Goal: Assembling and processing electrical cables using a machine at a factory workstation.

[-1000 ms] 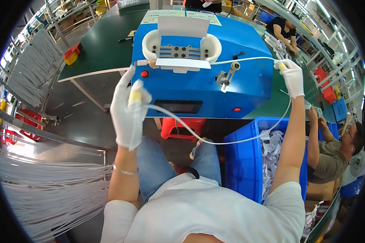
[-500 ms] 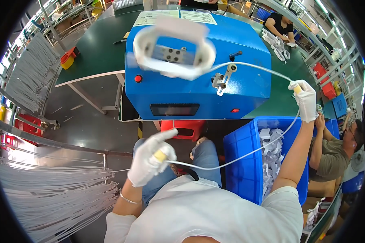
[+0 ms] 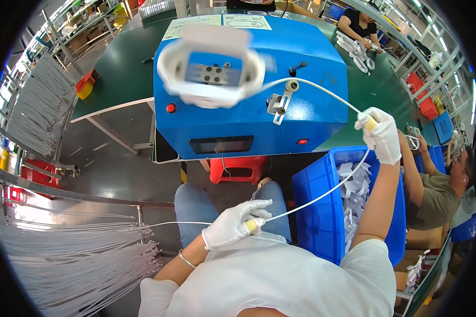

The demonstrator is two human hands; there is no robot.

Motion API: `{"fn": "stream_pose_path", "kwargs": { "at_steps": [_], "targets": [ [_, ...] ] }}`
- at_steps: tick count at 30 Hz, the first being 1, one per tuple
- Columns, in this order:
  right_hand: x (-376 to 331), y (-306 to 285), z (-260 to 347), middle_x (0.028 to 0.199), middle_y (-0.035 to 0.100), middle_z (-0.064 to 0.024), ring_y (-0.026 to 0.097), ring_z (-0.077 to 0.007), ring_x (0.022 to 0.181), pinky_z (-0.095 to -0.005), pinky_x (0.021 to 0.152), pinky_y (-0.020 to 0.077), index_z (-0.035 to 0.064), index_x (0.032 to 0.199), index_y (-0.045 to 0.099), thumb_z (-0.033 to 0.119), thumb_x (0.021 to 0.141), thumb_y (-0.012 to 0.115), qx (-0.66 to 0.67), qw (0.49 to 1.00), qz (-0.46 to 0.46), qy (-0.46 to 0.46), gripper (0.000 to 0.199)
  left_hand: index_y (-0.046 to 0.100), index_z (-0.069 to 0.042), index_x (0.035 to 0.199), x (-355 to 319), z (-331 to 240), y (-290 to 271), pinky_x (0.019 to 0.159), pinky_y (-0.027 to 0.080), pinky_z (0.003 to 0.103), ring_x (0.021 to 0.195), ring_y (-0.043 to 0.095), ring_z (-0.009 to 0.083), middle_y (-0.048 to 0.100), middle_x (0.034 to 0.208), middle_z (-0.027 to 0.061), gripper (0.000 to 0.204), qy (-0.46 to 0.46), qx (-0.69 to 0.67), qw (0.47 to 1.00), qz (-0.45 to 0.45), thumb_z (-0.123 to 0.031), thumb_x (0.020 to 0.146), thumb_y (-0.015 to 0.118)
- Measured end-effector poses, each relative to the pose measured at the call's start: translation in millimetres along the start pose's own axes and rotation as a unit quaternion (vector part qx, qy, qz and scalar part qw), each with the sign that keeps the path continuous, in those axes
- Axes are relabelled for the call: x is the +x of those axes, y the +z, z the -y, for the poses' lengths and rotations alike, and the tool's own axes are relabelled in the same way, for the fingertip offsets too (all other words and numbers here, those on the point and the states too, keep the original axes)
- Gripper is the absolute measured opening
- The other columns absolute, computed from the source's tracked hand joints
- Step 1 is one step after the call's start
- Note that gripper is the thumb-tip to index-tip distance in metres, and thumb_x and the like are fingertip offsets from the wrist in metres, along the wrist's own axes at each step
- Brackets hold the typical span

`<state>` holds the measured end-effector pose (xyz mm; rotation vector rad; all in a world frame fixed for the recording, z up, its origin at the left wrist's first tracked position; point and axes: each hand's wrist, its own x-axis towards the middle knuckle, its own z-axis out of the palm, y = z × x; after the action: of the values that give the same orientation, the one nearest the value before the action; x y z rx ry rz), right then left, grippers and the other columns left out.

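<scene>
We lose the white cable (image 3: 328, 91) where it meets a blurred white ring (image 3: 211, 96); the top edge crops a person (image 3: 251, 5).

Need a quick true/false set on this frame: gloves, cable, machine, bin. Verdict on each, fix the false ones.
1. The left hand and the right hand both wear white gloves. True.
2. The white cable runs from one hand to the other. True.
3. The machine is yellow. False: the machine is blue.
4. The bin stands on the person's left. False: the blue bin stands on the right.
5. The machine has a round red button. True.
</scene>
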<state>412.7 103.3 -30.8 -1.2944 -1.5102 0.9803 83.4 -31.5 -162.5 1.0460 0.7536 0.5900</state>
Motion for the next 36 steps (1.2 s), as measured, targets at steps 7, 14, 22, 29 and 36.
{"fn": "stream_pose_path", "kwargs": {
  "at_steps": [7, 14, 22, 29, 36],
  "targets": [
    [-13, 62, 26, 0.052, 0.041, 0.0018, 0.039, -0.0059, 0.033, -0.0200, 0.031, 0.0315, 0.0031, 0.071, 0.053, 0.030, 0.088, 0.061, 0.089, 0.989, 0.067, 0.097, 0.033, 0.037, -0.004, 0.138, 4, 24, -2, 0.093, 0.045, 0.029, 0.106, 0.057, 0.0178, 0.056, 0.123, 0.0163, 0.050, -0.011, -0.004, 0.999, 0.046, -0.011, 0.092, 0.055],
    [-9, 102, 43, 0.055, 0.041, 0.0016, 0.036, -0.0052, 0.038, -0.0268, 0.040, 0.0488, 0.0037, 0.072, 0.050, 0.027, 0.094, 0.049, 0.173, 0.969, 0.144, 0.105, 0.032, 0.036, -0.002, 0.138, -11, 16, -9, 0.093, 0.044, 0.029, 0.100, 0.058, 0.0147, 0.061, 0.111, 0.0115, 0.053, 0.024, 0.092, 0.995, 0.019, -0.009, 0.090, 0.057],
    [-39, 117, 14, 0.055, 0.042, 0.0006, 0.043, -0.0092, 0.041, -0.0318, 0.048, 0.0537, 0.0069, 0.072, 0.048, 0.033, 0.097, 0.046, 0.311, 0.936, 0.132, 0.104, 0.036, 0.042, -0.003, 0.134, -16, 4, -14, 0.086, 0.047, 0.028, 0.090, 0.060, 0.0161, 0.065, 0.097, 0.0103, 0.055, -0.010, 0.189, 0.981, 0.052, -0.010, 0.084, 0.062],
    [-46, 122, 11, 0.054, 0.042, -0.0001, 0.051, -0.0165, 0.045, -0.0379, 0.053, 0.0548, 0.0076, 0.072, 0.046, 0.032, 0.097, 0.044, 0.341, 0.934, 0.096, 0.048, 0.036, 0.047, -0.007, 0.130, -42, -33, -21, 0.083, 0.049, 0.038, 0.098, 0.062, 0.0330, 0.064, 0.106, 0.0195, 0.061, -0.041, 0.483, 0.874, -0.036, -0.041, 0.082, 0.063],
    [-21, 112, 50, 0.055, 0.048, 0.0011, 0.051, -0.0087, 0.043, -0.0209, 0.040, 0.0405, 0.0043, 0.074, 0.056, 0.020, 0.093, 0.053, 0.075, 0.996, 0.011, 0.056, 0.025, 0.059, -0.009, 0.120, -90, -82, -46, 0.080, 0.051, 0.036, 0.088, 0.064, 0.0316, 0.066, 0.102, 0.0159, 0.047, -0.064, 0.554, 0.829, 0.042, -0.040, 0.085, 0.062]
  ]
}}
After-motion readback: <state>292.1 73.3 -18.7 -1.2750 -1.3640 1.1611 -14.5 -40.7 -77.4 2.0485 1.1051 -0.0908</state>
